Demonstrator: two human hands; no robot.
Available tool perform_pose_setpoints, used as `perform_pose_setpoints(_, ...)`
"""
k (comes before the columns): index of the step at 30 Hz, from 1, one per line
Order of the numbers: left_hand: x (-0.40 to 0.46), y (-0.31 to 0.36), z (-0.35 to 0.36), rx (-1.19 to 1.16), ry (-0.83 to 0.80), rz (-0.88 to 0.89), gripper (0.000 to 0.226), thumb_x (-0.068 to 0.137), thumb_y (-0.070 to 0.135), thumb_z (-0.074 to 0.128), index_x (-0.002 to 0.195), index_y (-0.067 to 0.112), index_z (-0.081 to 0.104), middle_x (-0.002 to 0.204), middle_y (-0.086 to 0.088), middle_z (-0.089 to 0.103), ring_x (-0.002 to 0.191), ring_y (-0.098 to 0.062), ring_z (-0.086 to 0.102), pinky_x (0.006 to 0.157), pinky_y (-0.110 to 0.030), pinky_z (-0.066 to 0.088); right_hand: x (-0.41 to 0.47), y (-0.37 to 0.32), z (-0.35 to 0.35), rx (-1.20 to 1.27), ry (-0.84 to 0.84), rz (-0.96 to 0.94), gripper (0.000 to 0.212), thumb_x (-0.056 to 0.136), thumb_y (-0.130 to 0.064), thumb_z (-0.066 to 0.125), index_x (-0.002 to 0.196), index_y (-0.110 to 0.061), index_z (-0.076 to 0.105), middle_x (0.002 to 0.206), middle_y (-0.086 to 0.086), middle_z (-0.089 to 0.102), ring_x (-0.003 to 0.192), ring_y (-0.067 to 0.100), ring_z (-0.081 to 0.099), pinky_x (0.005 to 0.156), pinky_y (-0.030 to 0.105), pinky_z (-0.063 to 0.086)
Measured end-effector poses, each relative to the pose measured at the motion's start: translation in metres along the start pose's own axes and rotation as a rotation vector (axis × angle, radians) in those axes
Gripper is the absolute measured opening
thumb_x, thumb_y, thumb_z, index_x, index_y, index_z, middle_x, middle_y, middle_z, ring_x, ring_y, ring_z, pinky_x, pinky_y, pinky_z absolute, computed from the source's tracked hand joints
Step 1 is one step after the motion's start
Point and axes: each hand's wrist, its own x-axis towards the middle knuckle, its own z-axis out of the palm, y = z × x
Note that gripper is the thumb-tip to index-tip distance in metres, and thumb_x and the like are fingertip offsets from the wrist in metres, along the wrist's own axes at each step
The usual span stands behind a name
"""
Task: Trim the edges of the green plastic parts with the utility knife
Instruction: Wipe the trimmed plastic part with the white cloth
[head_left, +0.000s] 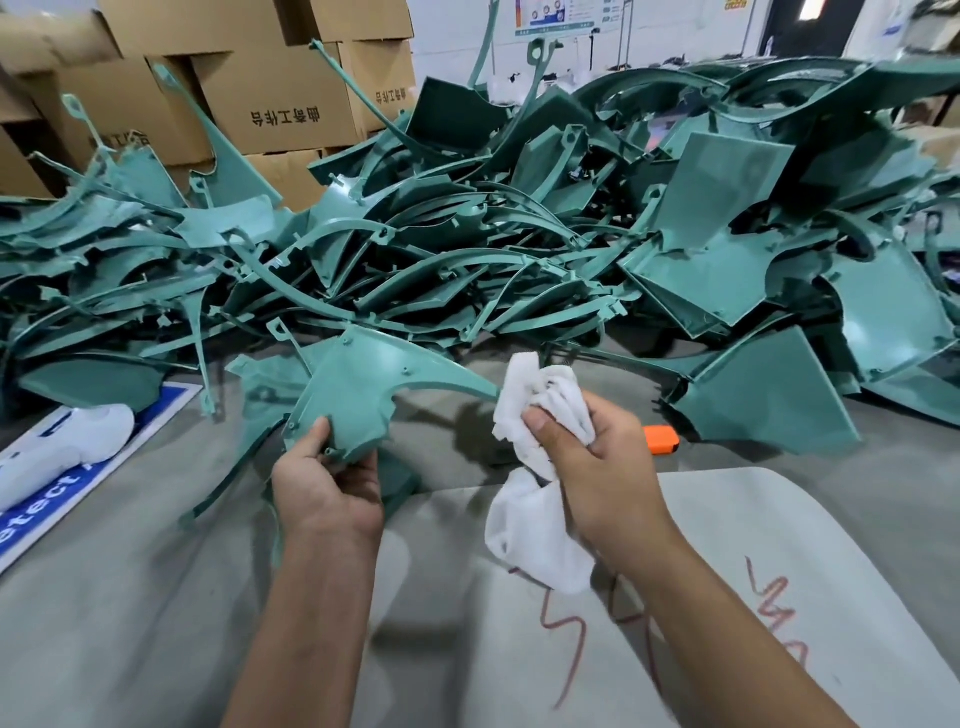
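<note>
Holding one green part (358, 395) up at near centre, our left hand (327, 483) grips its lower edge; right hand (597, 457) clutches a white cloth (540, 415) — no blade. Orange utility knife (661, 439) lies just right; swap cloth for it, keep the part braced.

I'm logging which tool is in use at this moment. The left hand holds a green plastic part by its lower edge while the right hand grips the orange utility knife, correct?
Not quite. In the head view the right hand grips a white cloth, not the knife. The orange utility knife lies on the table just beyond that hand. The left hand does hold the green plastic part by its lower edge.
</note>
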Motion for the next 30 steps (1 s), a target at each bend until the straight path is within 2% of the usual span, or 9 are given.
perform_pose_setpoints(5, 0.000, 0.000, 0.002, 0.019, -0.029, 0.054, 0.025, 0.100, 0.002, 0.058, 0.124, 0.001, 0.062, 0.112, -0.012, 0.074, 0.089, -0.019, 0.075, 0.064, -0.025, 0.062, 0.001, -0.004, -0.001, 0.319, 0.002, 0.069, 0.016, 0.101, 0.004, 0.059, 0.099, -0.006, 0.071, 0.079, 0.002, 0.071, 0.069, 0.015, 0.063, 0.063, 0.027, 0.055)
perform_pose_setpoints(8, -0.001, -0.003, 0.000, 0.029, -0.034, 0.054, 0.023, 0.099, 0.002, 0.058, 0.122, 0.000, 0.064, 0.111, -0.012, 0.075, 0.085, -0.018, 0.075, 0.064, -0.024, 0.062, 0.001, 0.004, 0.001, 0.034, 0.207, -0.083, 0.012, 0.103, -0.005, 0.064, 0.098, -0.013, 0.072, 0.080, -0.004, 0.071, 0.072, 0.019, 0.062, 0.067, 0.041, 0.056)
perform_pose_setpoints(10, -0.001, -0.003, -0.002, 0.010, -0.014, 0.037, 0.018, 0.099, 0.002, 0.059, 0.115, 0.000, 0.065, 0.098, -0.010, 0.077, 0.080, -0.018, 0.076, 0.061, -0.024, 0.061, 0.002, 0.008, -0.005, -0.149, 0.414, -0.124, 0.008, 0.104, -0.022, 0.065, 0.097, -0.021, 0.070, 0.080, -0.013, 0.071, 0.070, 0.013, 0.062, 0.064, 0.039, 0.053)
perform_pose_setpoints(13, 0.002, 0.006, -0.003, -0.057, 0.013, 0.017, 0.009, 0.100, 0.003, 0.057, 0.103, 0.002, 0.066, 0.077, -0.007, 0.077, 0.071, -0.017, 0.076, 0.057, -0.023, 0.059, 0.008, 0.003, -0.021, 0.042, 0.662, -0.096, 0.011, 0.107, -0.028, 0.059, 0.106, -0.023, 0.069, 0.083, -0.021, 0.073, 0.071, -0.002, 0.066, 0.061, 0.030, 0.055)
perform_pose_setpoints(19, 0.003, -0.001, -0.005, -0.025, -0.035, -0.030, 0.011, 0.101, 0.004, 0.056, 0.097, 0.001, 0.066, 0.078, -0.007, 0.076, 0.069, -0.016, 0.075, 0.058, -0.024, 0.061, 0.002, -0.007, -0.007, 0.313, 0.090, 0.240, 0.039, 0.081, -0.060, 0.070, 0.107, -0.031, 0.072, 0.096, 0.014, 0.077, 0.071, 0.029, 0.074, 0.056, 0.041, 0.060)
perform_pose_setpoints(23, 0.001, -0.011, -0.005, 0.040, -0.105, -0.047, 0.012, 0.101, 0.004, 0.055, 0.098, 0.001, 0.066, 0.082, -0.008, 0.078, 0.070, -0.016, 0.076, 0.075, -0.028, 0.062, 0.005, -0.008, -0.009, 0.536, 0.138, 0.298, 0.044, 0.080, -0.036, 0.080, 0.117, -0.016, 0.067, 0.092, 0.015, 0.075, 0.071, 0.023, 0.071, 0.064, 0.041, 0.058)
perform_pose_setpoints(26, -0.005, -0.020, -0.004, 0.082, -0.155, -0.075, 0.012, 0.100, 0.004, 0.056, 0.097, 0.001, 0.067, 0.081, -0.007, 0.078, 0.066, -0.014, 0.075, 0.062, -0.022, 0.062, 0.008, -0.001, -0.018, 0.641, 0.214, 0.261, 0.029, 0.078, -0.018, 0.081, 0.103, -0.013, 0.068, 0.076, 0.007, 0.064, 0.058, 0.015, 0.056, 0.063, 0.035, 0.054)
perform_pose_setpoints(28, -0.006, -0.020, -0.003, 0.087, -0.143, -0.079, 0.011, 0.100, 0.004, 0.057, 0.097, 0.001, 0.067, 0.079, -0.006, 0.078, 0.063, -0.012, 0.074, 0.053, -0.019, 0.058, 0.009, 0.000, -0.024, 0.472, 0.211, 0.143, 0.014, 0.083, -0.009, 0.080, 0.091, -0.014, 0.070, 0.068, 0.007, 0.061, 0.051, 0.015, 0.052, 0.052, 0.030, 0.051)
perform_pose_setpoints(30, -0.003, -0.012, -0.003, 0.033, -0.115, -0.060, 0.010, 0.100, 0.003, 0.057, 0.098, 0.000, 0.067, 0.079, -0.008, 0.078, 0.066, -0.013, 0.075, 0.054, -0.019, 0.057, 0.011, 0.000, -0.030, 0.207, 0.158, 0.008, 0.017, 0.091, 0.000, 0.076, 0.083, -0.015, 0.072, 0.061, 0.009, 0.061, 0.047, 0.019, 0.054, 0.046, 0.030, 0.050)
